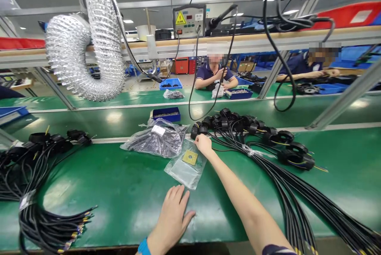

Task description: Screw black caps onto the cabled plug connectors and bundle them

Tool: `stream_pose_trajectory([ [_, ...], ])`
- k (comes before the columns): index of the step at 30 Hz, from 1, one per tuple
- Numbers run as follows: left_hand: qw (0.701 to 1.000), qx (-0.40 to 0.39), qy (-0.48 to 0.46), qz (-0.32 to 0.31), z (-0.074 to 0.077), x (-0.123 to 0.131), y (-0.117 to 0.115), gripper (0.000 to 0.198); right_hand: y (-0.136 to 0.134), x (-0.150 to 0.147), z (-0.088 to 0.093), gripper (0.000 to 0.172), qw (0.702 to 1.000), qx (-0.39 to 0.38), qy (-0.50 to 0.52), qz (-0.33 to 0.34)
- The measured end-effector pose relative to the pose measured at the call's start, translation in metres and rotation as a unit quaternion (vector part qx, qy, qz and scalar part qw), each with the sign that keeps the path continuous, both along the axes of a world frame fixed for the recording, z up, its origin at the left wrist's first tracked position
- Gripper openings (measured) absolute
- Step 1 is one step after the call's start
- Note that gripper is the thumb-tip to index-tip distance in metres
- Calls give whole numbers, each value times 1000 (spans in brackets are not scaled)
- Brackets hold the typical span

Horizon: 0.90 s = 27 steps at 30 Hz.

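Note:
My left hand lies flat on the green bench top, fingers stretched out and holding nothing. Just beyond its fingertips is a clear plastic bag with a small square yellowish piece on or in it. My right hand reaches forward with curled fingers to the bag's far corner, close to a black ring-shaped part on a cable. Whatever its fingers grip is hidden. Left of it sits a larger plastic bag full of dark parts, with a white label.
A tied cable bundle with black ring ends lies on the right, another bundle on the left. Behind stands a blue bin of small parts. A silver duct and a black cable loop hang overhead. Two people sit opposite.

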<state>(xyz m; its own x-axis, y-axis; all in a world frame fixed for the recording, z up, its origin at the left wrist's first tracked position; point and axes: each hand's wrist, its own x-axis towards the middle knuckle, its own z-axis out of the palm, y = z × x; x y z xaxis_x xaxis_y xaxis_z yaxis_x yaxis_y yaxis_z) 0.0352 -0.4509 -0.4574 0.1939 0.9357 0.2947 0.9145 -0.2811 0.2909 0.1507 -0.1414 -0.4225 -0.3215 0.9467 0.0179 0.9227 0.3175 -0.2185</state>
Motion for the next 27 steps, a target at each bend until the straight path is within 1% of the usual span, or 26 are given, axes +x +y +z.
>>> stream_pose_trajectory([
  [2, 1000, -17, -8, -17, 11, 2, 8, 51, 5, -2, -3, 21, 1000, 11, 2, 8],
  [4, 999, -20, -23, -22, 26, -7, 24, 46, 7, -2, -6, 20, 1000, 22, 7, 17],
  [6, 1000, 1, -25, 3, 42, -23, 49, 40, 6, 0, -8, 19, 999, 34, 14, 27],
  [8, 998, 29, -1, 48, 51, -42, 79, 37, 1, 3, -9, 19, 998, 48, 22, 38],
  [10, 995, 36, 44, 82, 54, -57, 109, 36, -7, 5, -6, 18, 996, 62, 32, 50],
  [12, 991, 31, 78, 100, 51, -67, 134, 34, -17, 7, 0, 19, 994, 75, 44, 67],
  [14, 990, 23, 90, 108, 49, -75, 149, 26, -27, 9, 7, 23, 992, 78, 61, 84],
  [15, 989, 20, 90, 112, 49, -79, 154, 22, -32, 11, 11, 24, 990, 74, 71, 93],
  [16, 989, 17, 89, 118, 51, -85, 156, 21, -36, 14, 15, 26, 989, 68, 80, 101],
  [18, 988, 15, 80, 135, 59, -101, 154, 24, -44, 24, 24, 26, 987, 50, 96, 121],
  [22, 982, 42, 38, 179, 86, -148, 135, 25, -56, 62, 37, 31, 981, 24, 120, 150],
  [24, 978, 61, 14, 198, 99, -173, 123, 24, -62, 87, 38, 35, 979, 15, 131, 153],
  [27, 971, 85, -23, 223, 112, -205, 109, 22, -70, 122, 31, 41, 974, -14, 172, 144],
])
